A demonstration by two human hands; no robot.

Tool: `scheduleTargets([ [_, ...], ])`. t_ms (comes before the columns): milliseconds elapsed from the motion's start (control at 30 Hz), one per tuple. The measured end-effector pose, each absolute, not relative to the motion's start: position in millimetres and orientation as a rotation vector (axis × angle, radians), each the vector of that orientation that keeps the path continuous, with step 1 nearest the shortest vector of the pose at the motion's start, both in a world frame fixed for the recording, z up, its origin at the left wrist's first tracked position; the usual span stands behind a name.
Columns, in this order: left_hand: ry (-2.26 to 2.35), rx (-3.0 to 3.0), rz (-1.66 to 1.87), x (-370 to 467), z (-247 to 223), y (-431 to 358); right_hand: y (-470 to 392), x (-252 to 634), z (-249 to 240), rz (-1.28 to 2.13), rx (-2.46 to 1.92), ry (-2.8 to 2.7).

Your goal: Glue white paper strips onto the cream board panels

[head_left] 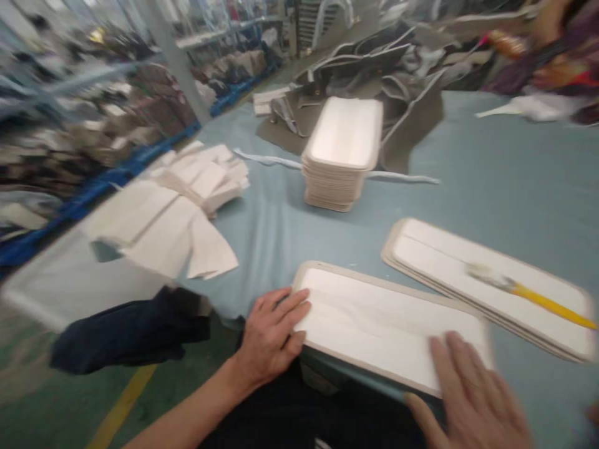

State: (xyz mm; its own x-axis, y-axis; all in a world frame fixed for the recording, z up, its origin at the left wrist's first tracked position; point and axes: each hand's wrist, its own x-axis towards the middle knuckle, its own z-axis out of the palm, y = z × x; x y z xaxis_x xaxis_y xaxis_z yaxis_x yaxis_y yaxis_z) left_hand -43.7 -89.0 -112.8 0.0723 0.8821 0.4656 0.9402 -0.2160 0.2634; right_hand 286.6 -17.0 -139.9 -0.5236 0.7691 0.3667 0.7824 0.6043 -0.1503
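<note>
A long panel with rounded corners, white with a beige rim [374,318], lies at the table's near edge. My left hand [274,337] rests on its left end, fingers over the top and the thumb at the near edge; the fingers are apart. On the panel's right part lies my right hand [472,386], flat and slightly blurred, fingers stretched out and thumb spread off the near edge. Behind it to the right, a low stack of similar panels [468,255] carries a brush with a yellow handle [552,304].
A tall stack of panels [346,134] stands at the back middle on the blue-green table [505,181]. Beige fabric strips [201,181] lie at the left, dark grey fabric pieces [416,125] behind. Dark cloth [131,330] hangs near the left edge. Filled shelving stands farther left.
</note>
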Motion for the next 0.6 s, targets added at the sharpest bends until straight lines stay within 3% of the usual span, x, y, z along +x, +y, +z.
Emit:
scheduleTargets([
  [200, -1.836, -2.23, -0.824, -56, -135, -80, -12, 286, -122, -0.226, -1.364, -2.513],
  [600, -1.852, -2.194, -0.754, -60, -134, -85, -12, 288, -129, -0.104, -1.353, -2.369],
])
